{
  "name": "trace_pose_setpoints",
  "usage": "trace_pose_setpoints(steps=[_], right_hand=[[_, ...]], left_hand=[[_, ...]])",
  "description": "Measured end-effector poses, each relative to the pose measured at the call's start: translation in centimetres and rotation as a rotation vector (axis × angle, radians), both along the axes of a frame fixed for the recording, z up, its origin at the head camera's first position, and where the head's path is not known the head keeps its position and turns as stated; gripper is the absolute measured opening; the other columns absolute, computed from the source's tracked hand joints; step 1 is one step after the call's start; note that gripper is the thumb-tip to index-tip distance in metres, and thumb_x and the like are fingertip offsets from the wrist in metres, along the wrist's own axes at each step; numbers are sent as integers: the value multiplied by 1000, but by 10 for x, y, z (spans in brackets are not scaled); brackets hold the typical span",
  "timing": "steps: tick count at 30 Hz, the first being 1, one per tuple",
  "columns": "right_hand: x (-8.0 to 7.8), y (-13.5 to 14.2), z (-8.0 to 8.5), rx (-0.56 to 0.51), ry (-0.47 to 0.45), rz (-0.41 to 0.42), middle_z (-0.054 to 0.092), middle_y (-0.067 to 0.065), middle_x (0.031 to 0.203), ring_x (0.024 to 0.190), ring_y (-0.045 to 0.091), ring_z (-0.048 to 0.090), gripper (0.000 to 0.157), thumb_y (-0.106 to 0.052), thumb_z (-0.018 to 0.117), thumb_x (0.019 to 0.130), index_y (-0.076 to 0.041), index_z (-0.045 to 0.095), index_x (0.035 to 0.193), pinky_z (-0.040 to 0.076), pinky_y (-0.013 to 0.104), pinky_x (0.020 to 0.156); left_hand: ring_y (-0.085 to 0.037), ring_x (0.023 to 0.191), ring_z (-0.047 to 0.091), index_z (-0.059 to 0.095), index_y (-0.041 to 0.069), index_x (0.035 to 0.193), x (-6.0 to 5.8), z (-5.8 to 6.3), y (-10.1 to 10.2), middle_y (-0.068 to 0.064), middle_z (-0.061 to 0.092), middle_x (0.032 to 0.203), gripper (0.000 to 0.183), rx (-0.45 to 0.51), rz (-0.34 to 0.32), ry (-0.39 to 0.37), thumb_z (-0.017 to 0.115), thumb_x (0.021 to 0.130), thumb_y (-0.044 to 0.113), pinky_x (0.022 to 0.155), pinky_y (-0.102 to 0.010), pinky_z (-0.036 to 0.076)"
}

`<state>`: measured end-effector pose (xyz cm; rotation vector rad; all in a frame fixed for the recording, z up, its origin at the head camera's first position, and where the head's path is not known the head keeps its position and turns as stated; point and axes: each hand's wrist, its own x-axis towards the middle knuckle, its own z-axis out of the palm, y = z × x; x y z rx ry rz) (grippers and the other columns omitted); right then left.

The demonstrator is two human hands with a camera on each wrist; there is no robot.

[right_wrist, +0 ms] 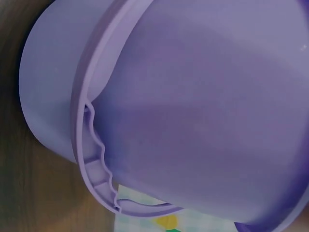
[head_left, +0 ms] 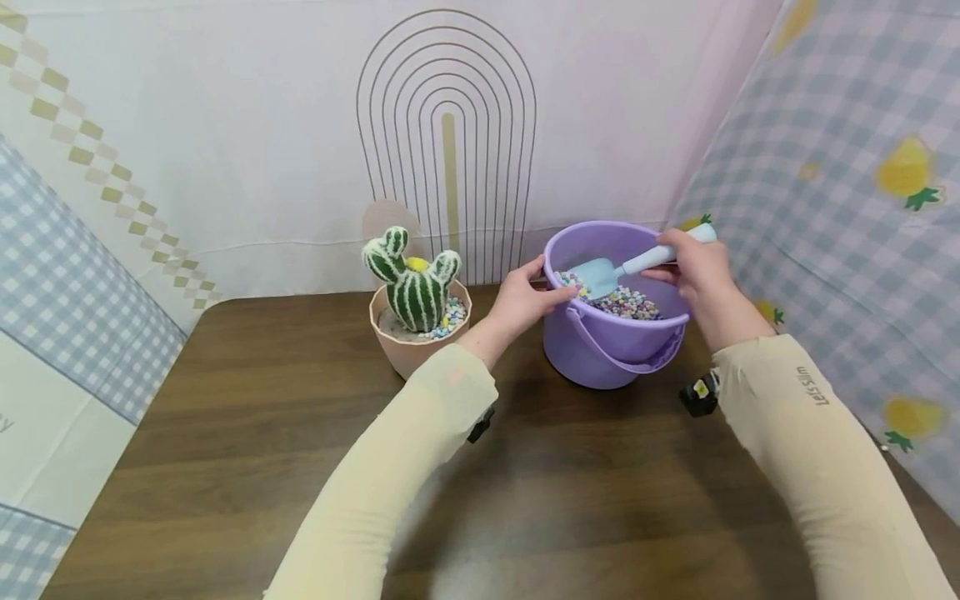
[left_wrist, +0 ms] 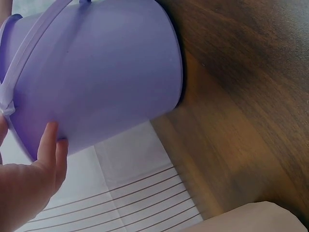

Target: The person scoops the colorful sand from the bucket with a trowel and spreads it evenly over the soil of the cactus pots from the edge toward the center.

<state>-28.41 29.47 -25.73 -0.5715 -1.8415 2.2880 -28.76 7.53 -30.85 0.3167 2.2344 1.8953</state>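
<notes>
A purple bucket (head_left: 592, 358) stands on the table, with small multicoloured pebbles (head_left: 630, 304) inside. My left hand (head_left: 517, 302) grips its left rim, thumb over the edge and fingers against the outer wall. In the left wrist view, fingers of the left hand (left_wrist: 36, 186) touch the bucket's side (left_wrist: 106, 67). My right hand (head_left: 701, 271) holds a light blue toy shovel (head_left: 596, 275) by its pale handle, the blade down among the pebbles. The right wrist view shows only the bucket wall (right_wrist: 203, 106) and its lowered handle (right_wrist: 82, 96); the right hand is out of that view.
Left of the bucket, a pinkish pot (head_left: 408, 354) holds a knitted-looking green cactus (head_left: 416, 300), with some coloured pebbles on its right side. Behind the brown wooden table (head_left: 247, 417) hangs a white patterned cloth (head_left: 285, 150); a checked cloth (head_left: 840, 233) borders the right.
</notes>
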Motion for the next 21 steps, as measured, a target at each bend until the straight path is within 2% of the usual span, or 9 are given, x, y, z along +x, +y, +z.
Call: trace_pose_setpoints(steps=[3, 12, 16, 21], right_hand=[[1, 2, 0, -84, -1, -7, 62, 2, 61, 53, 16, 67, 23, -3, 56, 86, -5, 38, 101, 58, 27, 58], [0, 9, 5, -203, 26, -31, 63, 6, 60, 53, 19, 67, 10, -1, 55, 87, -5, 46, 90, 58, 29, 56], [0, 16, 9, -295, 24, -46, 60, 8, 62, 56, 21, 67, 12, 0, 57, 86, -5, 46, 87, 59, 34, 57], [-1, 27, 10, -404, 10, -48, 60, 11, 65, 61, 25, 67, 17, 2, 59, 85, -8, 48, 92, 59, 40, 56]], left_hand=[[-22, 117, 56, 29, 9, 147, 0, 0, 1, -11, 46, 142, 79, 7, -4, -6, 73, 82, 16, 84, -26, 55], [-23, 118, 56, 27, 8, 147, 1, 0, 0, -10, 44, 144, 80, 1, -10, 1, 72, 82, 16, 84, -26, 55], [-23, 117, 56, 27, 8, 147, 1, 1, 1, -11, 44, 144, 80, 8, -5, -2, 73, 82, 16, 84, -27, 55], [-23, 117, 56, 28, 8, 147, 1, 0, 1, -10, 44, 144, 80, 18, -1, -14, 73, 82, 15, 85, -27, 55]])
